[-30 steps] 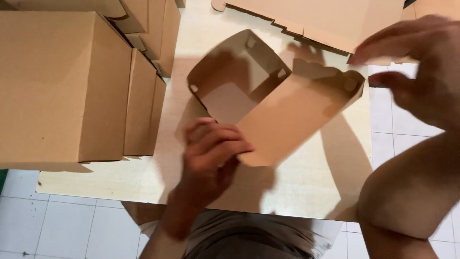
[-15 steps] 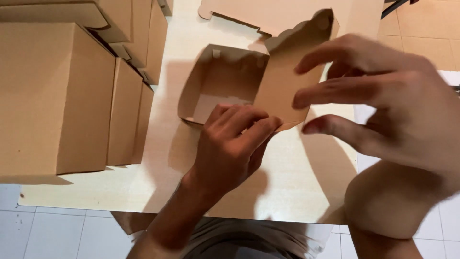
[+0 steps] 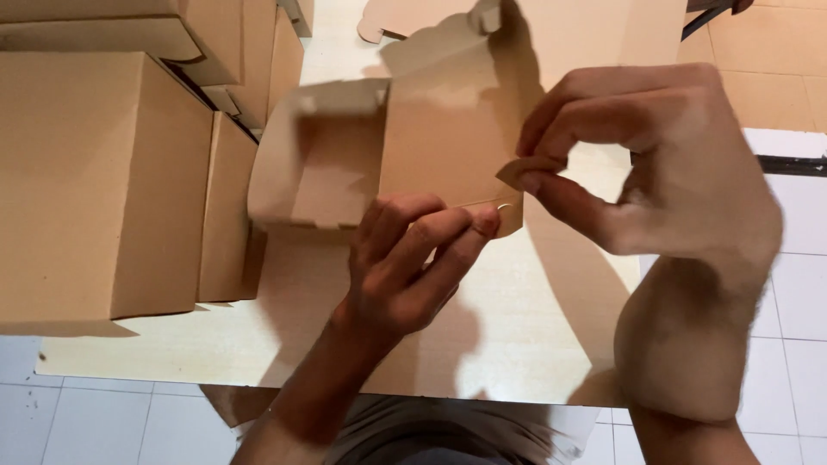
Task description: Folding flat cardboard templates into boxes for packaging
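1. The half-folded box (image 3: pixel 388 146) is held up above the table (image 3: pixel 534 344), over its far half, between both hands. The left hand (image 3: pixel 413 258) has its fingers curled together and pressed against the lower edge of the big upright panel. The right hand (image 3: pixel 655 172) has thumb and forefinger pinched shut on a small tab (image 3: pixel 517 170) at that panel's right edge.
2. The tab looks thin, so a hard pull or twist from the pinch could crease or tear it at its root.
3. The left fingers bear on one edge only; if they slide, the panel could swing open and the folded walls on the left could spring flat.
4. The box hangs close to the stack of finished boxes (image 3: pixel 103 181) on the left side of the table; a wide swing could knock them.
5. The frame is blurred by motion, so the far corner of the box and its top flap are hard to read.
6. I cannot tell whether the tab already sits in a slot; the hands cover that spot.
7. The flat cardboard sheets (image 3: pixel 594 34) at the far edge are cut off by the frame.
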